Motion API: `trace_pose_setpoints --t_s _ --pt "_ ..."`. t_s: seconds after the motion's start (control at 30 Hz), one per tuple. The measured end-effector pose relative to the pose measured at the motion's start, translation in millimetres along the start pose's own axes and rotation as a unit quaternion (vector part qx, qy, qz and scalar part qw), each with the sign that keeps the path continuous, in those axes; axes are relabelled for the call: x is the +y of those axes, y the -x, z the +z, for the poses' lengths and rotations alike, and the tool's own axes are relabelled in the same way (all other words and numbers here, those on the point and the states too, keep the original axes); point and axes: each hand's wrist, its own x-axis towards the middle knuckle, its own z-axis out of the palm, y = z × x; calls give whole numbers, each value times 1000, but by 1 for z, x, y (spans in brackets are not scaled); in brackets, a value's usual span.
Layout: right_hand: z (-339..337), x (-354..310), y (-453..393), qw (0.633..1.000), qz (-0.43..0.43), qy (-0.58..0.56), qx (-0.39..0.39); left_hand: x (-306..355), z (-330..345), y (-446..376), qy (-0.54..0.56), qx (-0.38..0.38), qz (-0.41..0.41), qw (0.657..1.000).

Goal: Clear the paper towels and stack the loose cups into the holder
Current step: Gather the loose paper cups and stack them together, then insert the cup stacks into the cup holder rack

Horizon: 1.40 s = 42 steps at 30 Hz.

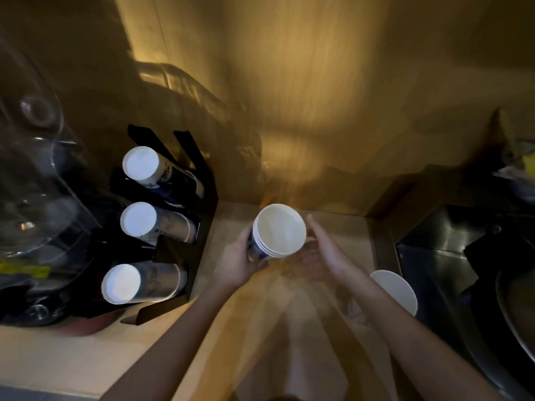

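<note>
My left hand [242, 257] grips a short stack of nested white paper cups [278, 228], mouth tilted up toward me, above the wooden counter [69, 363]. Just right of that stack, my right hand [327, 247] is flat and open, fingers together, and holds nothing. It is blurred by motion. A black cup holder [202, 180] stands to the left with three slanted rows of stacked cups [141, 162], their white bottoms facing me. Another loose white cup [398, 289] sits on the counter under my right forearm, partly hidden. No paper towel is visible.
A clear plastic dispenser [34, 157] stands at the far left beside the holder. A dark steel sink [474, 273] lies to the right of the counter. A wood-panel wall [318, 82] closes off the back.
</note>
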Motion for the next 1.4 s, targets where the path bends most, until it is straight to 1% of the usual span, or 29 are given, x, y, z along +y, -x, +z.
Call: trace_pose_setpoints --t_s 0.03,0.07,0.1,0.17,0.23,0.3,0.33,0.37,0.4,0.43,0.47,0.5,0.53,0.6,0.63,0.7,0.77,0.83,0.93,1.0,1.07,1.13,1.23,1.4 --pt "0 -6 2 994 75 -35 -66 4 -14 -2 -40 7 60 997" --pt "-1 -10 2 982 123 -61 -130 10 -27 -4 -87 16 120 989" --pt "1 -15 3 971 139 -81 -179 14 -40 -6 -139 24 169 975" --pt "9 -22 5 961 116 -110 -226 28 -66 -7 -241 39 235 941" --pt "18 -28 16 957 68 -118 -256 38 -81 -1 -305 52 290 906" --pt "24 -30 26 952 18 -121 -280 43 -86 7 -322 57 333 885" --pt "29 -31 24 943 -3 -144 -301 45 -91 10 -312 73 337 886" --pt "34 -37 26 936 -34 -165 -309 49 -96 11 -290 94 324 896" --pt "34 -39 26 934 -68 -170 -308 52 -96 14 -233 114 290 921" --pt "63 -62 27 932 -108 -120 -325 49 -131 26 -176 160 227 945" --pt "94 -88 35 932 -141 -69 -326 47 -167 36 -115 198 178 957" --pt "94 -96 38 939 -183 -36 -288 50 -173 35 -36 188 151 970" --pt "97 -106 34 938 -223 1 -265 53 -182 35 25 175 132 975" --pt "105 -115 36 931 -277 38 -234 60 -192 40 133 154 114 972" --pt "109 -117 37 929 -300 58 -209 64 -196 41 154 152 112 970" --pt "121 -121 38 913 -361 97 -165 73 -207 47 173 170 138 960" --pt "140 -134 34 894 -408 118 -144 82 -227 51 172 203 168 949" --pt "158 -145 32 883 -430 138 -126 87 -245 50 155 240 171 943" --pt "181 -154 20 877 -443 155 -102 93 -264 45 76 322 132 934" --pt "193 -157 10 875 -444 163 -104 95 -274 39 34 354 119 927" --pt "200 -156 1 875 -441 167 -107 92 -281 33 -8 364 107 925" --pt "205 -155 -5 878 -436 164 -106 87 -283 28 -26 358 93 929" --pt "208 -152 -14 879 -434 168 -99 80 -278 25 -32 353 85 931" --pt "209 -155 -22 877 -438 177 -90 79 -277 20 -33 367 84 926"
